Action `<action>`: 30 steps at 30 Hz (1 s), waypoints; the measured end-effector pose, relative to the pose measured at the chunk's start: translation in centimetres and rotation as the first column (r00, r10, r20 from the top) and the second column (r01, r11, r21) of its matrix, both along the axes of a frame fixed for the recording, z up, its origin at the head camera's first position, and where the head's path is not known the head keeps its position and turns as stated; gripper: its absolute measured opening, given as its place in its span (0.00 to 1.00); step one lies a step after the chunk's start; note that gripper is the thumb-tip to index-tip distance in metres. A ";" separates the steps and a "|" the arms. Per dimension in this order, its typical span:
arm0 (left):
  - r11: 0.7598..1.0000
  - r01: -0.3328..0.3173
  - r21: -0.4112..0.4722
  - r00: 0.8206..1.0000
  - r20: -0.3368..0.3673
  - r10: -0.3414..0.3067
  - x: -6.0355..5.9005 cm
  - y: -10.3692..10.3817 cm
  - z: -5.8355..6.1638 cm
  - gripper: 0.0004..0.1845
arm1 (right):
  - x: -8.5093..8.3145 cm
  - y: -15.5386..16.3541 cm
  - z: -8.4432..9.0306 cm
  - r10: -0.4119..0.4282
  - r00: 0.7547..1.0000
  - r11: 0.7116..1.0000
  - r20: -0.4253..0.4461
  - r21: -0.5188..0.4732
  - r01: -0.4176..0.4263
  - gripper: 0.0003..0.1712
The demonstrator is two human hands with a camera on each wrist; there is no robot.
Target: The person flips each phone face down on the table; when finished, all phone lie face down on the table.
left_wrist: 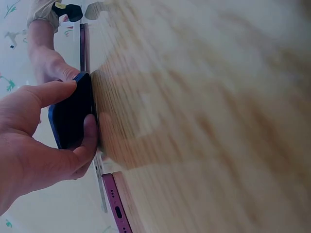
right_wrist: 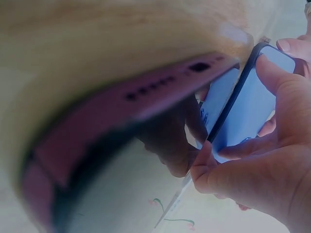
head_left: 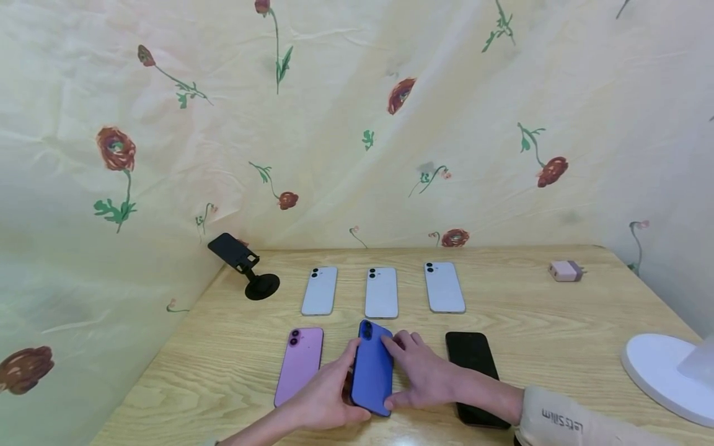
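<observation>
Both hands hold a blue phone (head_left: 372, 375), its back and two-lens camera facing up in the head view. My left hand (head_left: 329, 396) grips the left edge, thumb at the lower end. In the left wrist view the phone's dark underside (left_wrist: 73, 114) shows, tilted, with left fingertips against it. On the opposite side, my right hand (head_left: 421, 371) pinches the phone, thumb at the lower corner and fingers near the top. A purple phone (head_left: 299, 362) lies back up beside the left hand. Under the right forearm lies a phone with a black screen (head_left: 474, 353) facing up.
Farther back lie three white phones, at left (head_left: 320, 291), middle (head_left: 382, 293) and right (head_left: 444, 287). A black phone stand (head_left: 262, 286) is at the back left. A charger plug (head_left: 565, 271) sits at the back right, and a white round base (head_left: 652, 371) on the right.
</observation>
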State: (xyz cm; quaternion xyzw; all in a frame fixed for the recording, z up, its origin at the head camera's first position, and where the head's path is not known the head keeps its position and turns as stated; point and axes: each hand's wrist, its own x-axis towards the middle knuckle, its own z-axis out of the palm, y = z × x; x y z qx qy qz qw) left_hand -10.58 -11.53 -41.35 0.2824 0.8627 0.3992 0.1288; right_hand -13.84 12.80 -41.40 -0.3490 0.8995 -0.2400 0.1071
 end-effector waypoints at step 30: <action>0.958 -0.103 -0.266 0.992 -0.104 0.078 -0.1 0.8 0.2 0.57 | -0.4 -0.3 0.3 0.017 1.000 0.998 -0.006 0.062 -0.017 0.57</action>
